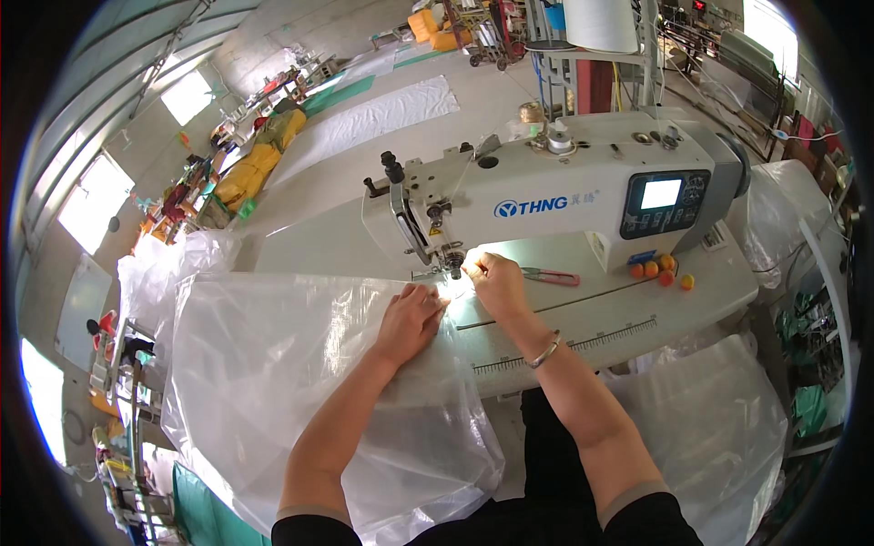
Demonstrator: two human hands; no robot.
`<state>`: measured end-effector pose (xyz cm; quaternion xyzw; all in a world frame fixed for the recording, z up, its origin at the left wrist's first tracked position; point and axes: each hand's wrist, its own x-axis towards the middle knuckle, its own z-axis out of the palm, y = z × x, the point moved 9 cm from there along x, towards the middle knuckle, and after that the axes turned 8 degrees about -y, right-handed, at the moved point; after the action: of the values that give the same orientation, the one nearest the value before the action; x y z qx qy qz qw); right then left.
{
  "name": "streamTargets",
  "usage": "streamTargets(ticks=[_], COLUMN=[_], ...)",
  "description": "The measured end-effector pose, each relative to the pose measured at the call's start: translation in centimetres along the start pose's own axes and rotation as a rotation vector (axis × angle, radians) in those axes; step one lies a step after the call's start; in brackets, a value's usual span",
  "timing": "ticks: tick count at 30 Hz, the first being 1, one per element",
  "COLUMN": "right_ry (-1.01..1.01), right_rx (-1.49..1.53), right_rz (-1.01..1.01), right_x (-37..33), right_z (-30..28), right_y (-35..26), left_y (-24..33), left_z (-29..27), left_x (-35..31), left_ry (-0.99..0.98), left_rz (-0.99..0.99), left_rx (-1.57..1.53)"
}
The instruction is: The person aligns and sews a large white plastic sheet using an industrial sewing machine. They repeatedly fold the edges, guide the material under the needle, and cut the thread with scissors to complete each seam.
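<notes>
A white sewing machine (555,196) stands on its table in front of me, its lamp lighting the needle area. Under my left hand (410,320) lies a translucent plastic sheet (273,337), which spreads over the table's left part and hangs off the front edge. The fingers of this hand rest on the sheet's edge just left of the presser foot (452,264). My right hand (496,284) is closed in a pinch right beside the needle; whatever is between its fingertips is too small to make out. Red-handled thread snips (553,277) lie just right of that hand.
Several small orange and red round fruits (666,269) sit by the machine's base. A printed ruler (583,344) runs along the table's front. More plastic sheeting (701,428) hangs at my right. Behind the machine stands a large white thread cone (601,25). White cloth (373,127) covers floor farther back.
</notes>
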<state>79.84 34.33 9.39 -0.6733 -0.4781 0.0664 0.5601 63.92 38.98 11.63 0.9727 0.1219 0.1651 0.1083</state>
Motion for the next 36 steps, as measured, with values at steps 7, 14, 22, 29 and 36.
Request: streamTargets(ticks=[7, 14, 22, 29, 36], right_ry=[-0.057, -0.191, -0.182, -0.433, -0.618], right_rx=[-0.033, 0.103, 0.258, 0.708, 0.831], right_rz=[0.050, 0.182, -0.060, 0.431, 0.707], right_x=[0.0, -1.1, -15.2, -30.1, -35.1], right_z=[0.5, 1.3, -6.2, -1.1, 3.0], right_y=[0.9, 2.4, -5.0, -1.5, -3.3], left_y=[-0.6, -1.8, 10.9, 14.8, 16.7], left_z=[0.3, 0.6, 3.2, 5.5, -3.4], left_x=[0.3, -0.4, -19.2, -39.9, -25.1], left_ry=[0.024, -0.039, -0.528, -0.582, 0.200], left_rz=[0.069, -0.052, -0.061, -0.309, -0.615], left_rx=[0.059, 0.002, 0.255, 0.077, -0.639])
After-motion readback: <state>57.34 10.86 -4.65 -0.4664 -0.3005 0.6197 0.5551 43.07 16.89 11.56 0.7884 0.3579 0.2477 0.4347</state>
